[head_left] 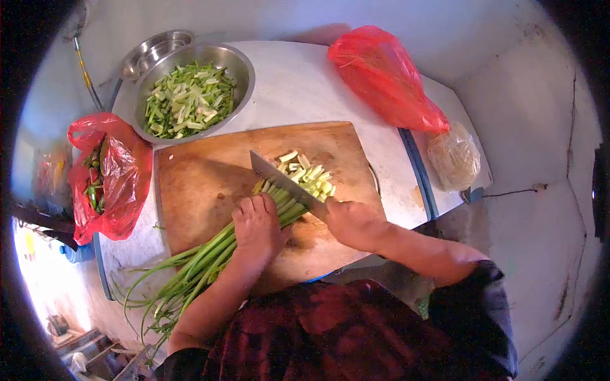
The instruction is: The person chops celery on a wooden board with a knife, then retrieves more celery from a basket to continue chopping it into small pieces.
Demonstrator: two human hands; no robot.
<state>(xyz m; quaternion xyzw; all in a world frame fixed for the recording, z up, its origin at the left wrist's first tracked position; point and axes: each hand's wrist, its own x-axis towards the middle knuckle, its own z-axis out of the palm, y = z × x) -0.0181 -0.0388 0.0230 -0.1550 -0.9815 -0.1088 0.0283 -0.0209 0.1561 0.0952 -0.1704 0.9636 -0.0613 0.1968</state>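
Note:
A bundle of long green celery stalks [213, 254] lies slantwise on the wooden cutting board [203, 171], its leafy ends hanging past the near left edge. My left hand [257, 225] is closed over the stalks near their cut end. In my right hand [352, 223] is the handle of a cleaver [286, 181], whose blade lies across the stalk ends just beyond my left fingers. Short pale cut pieces [314, 178] are heaped on the far side of the blade. The blade's lower edge is hidden among stalks and pieces.
A metal bowl [244, 79] of chopped green pieces stands behind the board, with another metal bowl [155, 47] behind it. A red plastic bag [127, 184] with peppers sits left. Another red bag [381, 76] and a clear wrapped bundle [454, 159] lie right.

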